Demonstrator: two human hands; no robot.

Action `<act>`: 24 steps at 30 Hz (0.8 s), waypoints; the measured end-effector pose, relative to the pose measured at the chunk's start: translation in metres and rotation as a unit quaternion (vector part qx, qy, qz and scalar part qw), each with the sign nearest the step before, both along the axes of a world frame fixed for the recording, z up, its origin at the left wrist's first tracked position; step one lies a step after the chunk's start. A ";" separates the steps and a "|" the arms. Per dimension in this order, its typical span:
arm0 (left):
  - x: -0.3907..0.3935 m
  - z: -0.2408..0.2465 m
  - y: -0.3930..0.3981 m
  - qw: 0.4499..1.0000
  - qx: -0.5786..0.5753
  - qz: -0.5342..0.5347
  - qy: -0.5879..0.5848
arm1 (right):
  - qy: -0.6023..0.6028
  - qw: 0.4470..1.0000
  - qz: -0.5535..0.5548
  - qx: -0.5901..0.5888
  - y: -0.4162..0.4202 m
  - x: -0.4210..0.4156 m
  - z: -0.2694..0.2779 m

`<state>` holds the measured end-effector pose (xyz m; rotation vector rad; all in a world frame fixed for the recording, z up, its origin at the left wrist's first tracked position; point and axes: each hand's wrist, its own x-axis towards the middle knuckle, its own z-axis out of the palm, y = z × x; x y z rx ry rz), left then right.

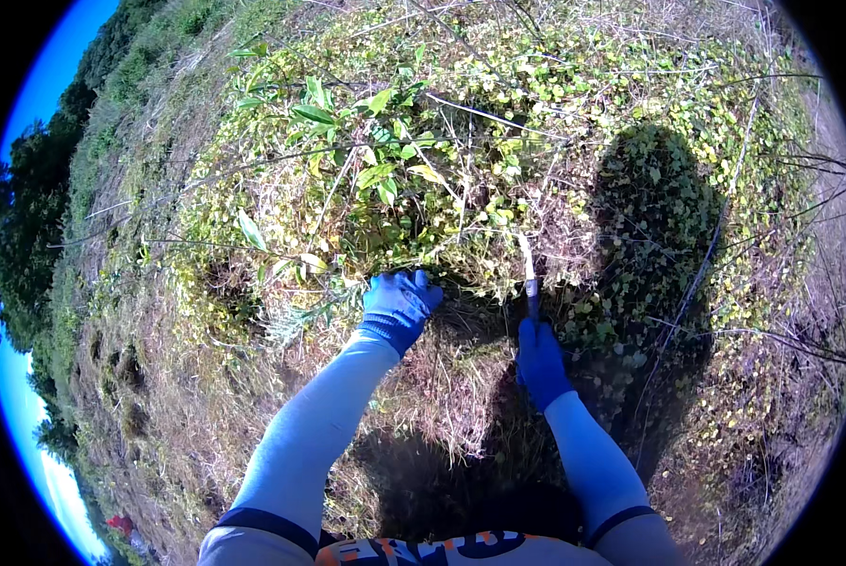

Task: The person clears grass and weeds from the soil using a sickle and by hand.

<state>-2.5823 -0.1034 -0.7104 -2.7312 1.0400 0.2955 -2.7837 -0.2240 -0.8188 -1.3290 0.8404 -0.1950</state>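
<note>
My left hand point(398, 305), in a blue-and-white work glove, is closed at the edge of a mat of leafy vines point(402, 233), its fingers curled around stems that are mostly hidden by the glove. In my right hand point(540, 362), in a blue glove, is the dark handle of a sickle point(527, 256). Its pale, narrow blade points away from me and lies against dry stems and vine leaves. The blade's tip is hard to make out among them. Cut or flattened dry grass point(451, 396) lies between my forearms.
A broad-leaved shoot point(377, 173) rises from the vines beyond my left hand. Thin bare stems point(706, 262) arch over the right side. My shadow point(653, 205) falls across the vines there. Dark trees point(27, 205) stand far left; a red shape point(119, 524) is at lower left.
</note>
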 end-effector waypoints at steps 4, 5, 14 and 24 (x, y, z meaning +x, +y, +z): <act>-0.002 -0.004 0.022 0.994 -0.099 0.041 0.024 | 0.076 0.986 0.020 -0.147 0.054 -0.110 -0.049; -0.007 -0.009 0.030 0.996 -0.083 0.044 -0.002 | 0.154 0.978 0.053 -0.133 0.061 -0.142 -0.068; -0.070 -0.061 0.073 0.947 -0.146 -0.283 -0.043 | -0.082 0.977 -0.073 0.183 0.017 -0.082 -0.033; -0.018 -0.030 -0.036 0.988 -0.004 -0.136 0.076 | 0.118 0.979 0.106 -0.124 0.055 -0.095 -0.049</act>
